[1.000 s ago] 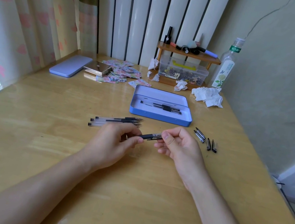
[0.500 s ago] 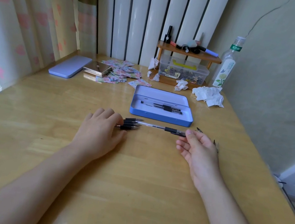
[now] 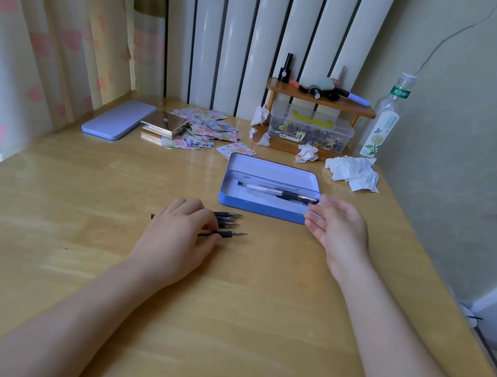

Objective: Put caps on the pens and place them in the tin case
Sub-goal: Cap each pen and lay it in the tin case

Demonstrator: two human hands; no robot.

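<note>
The open blue tin case (image 3: 256, 210) lies on the wooden table just past centre. Capped pens (image 3: 273, 191) lie lengthwise inside it, slightly blurred. My right hand (image 3: 338, 233) hovers at the case's right end with its fingers apart, and its thumb tip sits close to the cap end of a pen. My left hand (image 3: 176, 238) rests palm down on a bunch of uncapped pens (image 3: 230, 218), whose tips stick out to the right. Its thumb and forefinger pinch the nearest uncapped pen (image 3: 229, 235). No loose caps show; my right hand covers that spot.
A lilac lid (image 3: 114, 119) lies at the far left, beside a mirrored box (image 3: 166, 123) and scattered stickers (image 3: 214, 131). At the back stand a small wooden shelf (image 3: 318, 99), a clear plastic box (image 3: 311, 129) and a bottle (image 3: 383, 119). Crumpled tissues (image 3: 353, 173) lie behind the case.
My right hand carried the capped pen from the table's middle to the tin case and let it go inside. My left hand moved onto the uncapped pens and pinched one.
</note>
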